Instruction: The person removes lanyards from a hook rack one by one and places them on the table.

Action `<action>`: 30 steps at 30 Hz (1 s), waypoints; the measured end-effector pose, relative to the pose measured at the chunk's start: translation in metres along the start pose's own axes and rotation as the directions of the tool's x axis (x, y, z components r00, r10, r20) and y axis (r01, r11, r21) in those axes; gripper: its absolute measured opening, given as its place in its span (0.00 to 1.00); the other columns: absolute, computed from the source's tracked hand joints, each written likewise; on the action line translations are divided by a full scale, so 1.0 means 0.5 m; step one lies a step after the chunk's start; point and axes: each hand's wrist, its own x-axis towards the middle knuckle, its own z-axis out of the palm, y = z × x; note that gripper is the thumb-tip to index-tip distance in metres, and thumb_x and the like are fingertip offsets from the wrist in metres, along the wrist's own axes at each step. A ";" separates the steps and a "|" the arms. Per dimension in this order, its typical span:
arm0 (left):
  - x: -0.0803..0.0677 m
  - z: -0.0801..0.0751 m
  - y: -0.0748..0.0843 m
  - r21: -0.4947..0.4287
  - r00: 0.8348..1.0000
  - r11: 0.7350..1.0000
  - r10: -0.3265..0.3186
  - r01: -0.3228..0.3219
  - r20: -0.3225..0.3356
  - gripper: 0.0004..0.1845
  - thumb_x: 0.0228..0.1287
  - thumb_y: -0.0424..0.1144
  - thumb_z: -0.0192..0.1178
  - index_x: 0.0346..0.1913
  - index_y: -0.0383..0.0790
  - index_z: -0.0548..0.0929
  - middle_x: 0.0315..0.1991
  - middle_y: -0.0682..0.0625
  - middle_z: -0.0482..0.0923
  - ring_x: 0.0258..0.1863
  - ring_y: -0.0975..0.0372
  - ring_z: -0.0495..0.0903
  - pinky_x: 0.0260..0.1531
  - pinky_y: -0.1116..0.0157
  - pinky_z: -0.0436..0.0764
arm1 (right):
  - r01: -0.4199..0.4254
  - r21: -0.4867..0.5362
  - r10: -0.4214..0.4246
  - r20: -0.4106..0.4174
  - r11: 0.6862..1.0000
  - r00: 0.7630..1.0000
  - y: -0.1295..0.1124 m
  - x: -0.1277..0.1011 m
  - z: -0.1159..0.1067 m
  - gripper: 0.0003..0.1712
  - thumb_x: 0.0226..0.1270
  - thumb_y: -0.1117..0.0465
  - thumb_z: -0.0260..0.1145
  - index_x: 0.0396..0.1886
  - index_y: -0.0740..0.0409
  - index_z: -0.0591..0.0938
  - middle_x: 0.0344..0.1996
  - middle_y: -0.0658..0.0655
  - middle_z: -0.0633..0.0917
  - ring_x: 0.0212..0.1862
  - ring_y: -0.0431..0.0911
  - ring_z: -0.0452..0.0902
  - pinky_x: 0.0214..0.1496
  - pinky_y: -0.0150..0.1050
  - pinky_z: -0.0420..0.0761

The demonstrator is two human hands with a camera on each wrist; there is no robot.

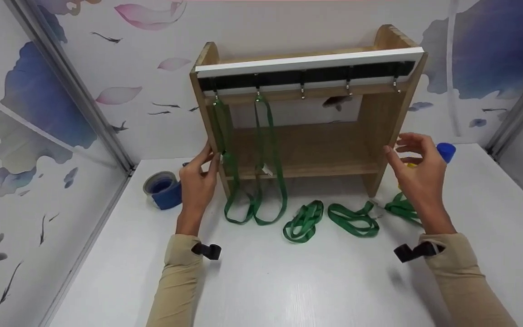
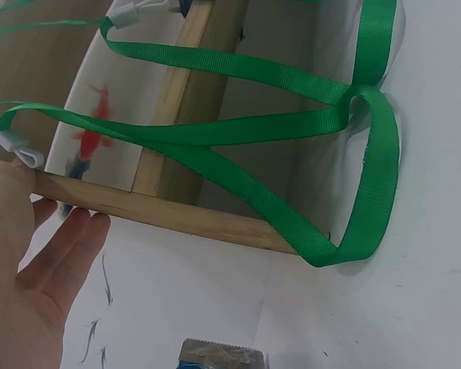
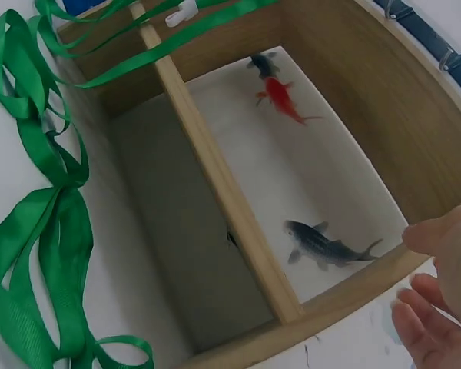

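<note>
While the wooden rack (image 1: 307, 113) stands upright on the white table (image 1: 288, 281) at twelve o'clock from the person, each hand sits at one of its side panels. The left hand (image 1: 197, 181) is at the rack's left upright, at about ten o'clock, its fingers straight and lightly spread, with the fingertips (image 2: 77, 231) touching the edge of the wood; nothing is pinched. The right hand (image 1: 413, 170) hovers just beside the right upright at about two o'clock, fingers loosely curled and apart, and it holds nothing; whether it touches the wood I cannot tell. Along the rack's top runs a white and black rail (image 1: 309, 68) carrying a row of metal hooks (image 1: 347, 86). Two green straps (image 1: 254, 163) hang from the two leftmost hooks, their loops reaching down past the shelf to the tabletop, just right of the left hand. Three more bundled green straps (image 1: 304, 221) lie on the table in front of the rack, between five and six o'clock of it, the rightmost one partly hidden behind the right wrist. A roll of blue tape (image 1: 164, 188) sits at nine o'clock of the left hand, near it. A blue cap (image 1: 446, 151) shows just behind the right hand. Both sleeves are beige, each with a black strap (image 1: 207, 250) at the wrist.
</note>
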 end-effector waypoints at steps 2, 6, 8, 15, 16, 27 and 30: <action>-0.002 0.001 0.001 0.002 1.000 1.000 -0.004 0.004 0.000 0.24 0.82 0.41 0.63 0.76 0.50 0.79 0.67 0.51 0.86 0.56 0.58 0.92 0.39 0.60 0.94 | 0.005 -0.003 -0.005 0.017 1.000 1.000 0.000 0.001 0.007 0.34 0.74 0.44 0.74 0.74 0.48 0.78 0.67 0.52 0.85 0.66 0.47 0.84 0.66 0.32 0.85; -0.006 0.004 0.002 -0.003 1.000 1.000 0.002 -0.002 0.004 0.24 0.82 0.41 0.63 0.76 0.48 0.78 0.66 0.49 0.87 0.56 0.57 0.92 0.41 0.58 0.94 | 0.000 -0.029 0.002 0.074 1.000 0.997 0.012 -0.004 0.012 0.35 0.77 0.46 0.72 0.79 0.45 0.76 0.74 0.52 0.82 0.72 0.52 0.83 0.70 0.50 0.85; -0.006 0.004 0.002 -0.009 1.000 1.000 0.002 -0.002 0.007 0.24 0.82 0.41 0.63 0.77 0.48 0.78 0.64 0.48 0.88 0.55 0.57 0.92 0.41 0.58 0.94 | 0.004 -0.043 0.000 0.084 0.999 0.996 0.019 -0.005 0.012 0.34 0.77 0.47 0.72 0.78 0.44 0.77 0.74 0.52 0.82 0.72 0.54 0.83 0.68 0.52 0.86; -0.002 -0.014 0.006 -0.077 0.995 0.993 -0.085 0.089 0.053 0.25 0.80 0.43 0.65 0.76 0.53 0.79 0.59 0.49 0.91 0.54 0.58 0.92 0.45 0.64 0.93 | 0.059 -0.063 -0.053 0.102 0.996 0.993 0.027 -0.001 0.017 0.29 0.79 0.50 0.70 0.76 0.44 0.80 0.70 0.57 0.85 0.70 0.58 0.84 0.61 0.48 0.85; -0.002 -0.017 0.006 -0.097 0.992 0.989 -0.105 0.111 0.064 0.25 0.80 0.43 0.66 0.75 0.54 0.80 0.59 0.50 0.91 0.54 0.58 0.92 0.45 0.66 0.92 | 0.064 -0.065 -0.057 0.103 0.996 0.993 0.027 -0.001 0.018 0.28 0.80 0.51 0.70 0.76 0.45 0.80 0.70 0.58 0.85 0.70 0.59 0.84 0.60 0.47 0.85; 0.015 -0.026 0.047 -0.131 0.971 0.987 -0.117 0.091 -0.210 0.12 0.79 0.47 0.67 0.54 0.46 0.92 0.40 0.49 0.93 0.38 0.61 0.91 0.41 0.71 0.91 | 0.090 -0.063 -0.085 0.068 0.994 0.994 0.036 -0.007 0.028 0.27 0.80 0.55 0.70 0.75 0.47 0.80 0.68 0.59 0.85 0.69 0.59 0.84 0.56 0.37 0.84; 0.019 -0.013 0.083 -0.057 0.957 0.998 -0.010 -0.007 -0.288 0.11 0.79 0.45 0.68 0.49 0.42 0.92 0.37 0.50 0.92 0.36 0.63 0.89 0.37 0.71 0.90 | 0.100 -0.060 -0.097 0.052 0.993 0.994 0.037 -0.006 0.030 0.27 0.80 0.56 0.70 0.75 0.48 0.80 0.68 0.59 0.86 0.69 0.59 0.84 0.55 0.32 0.83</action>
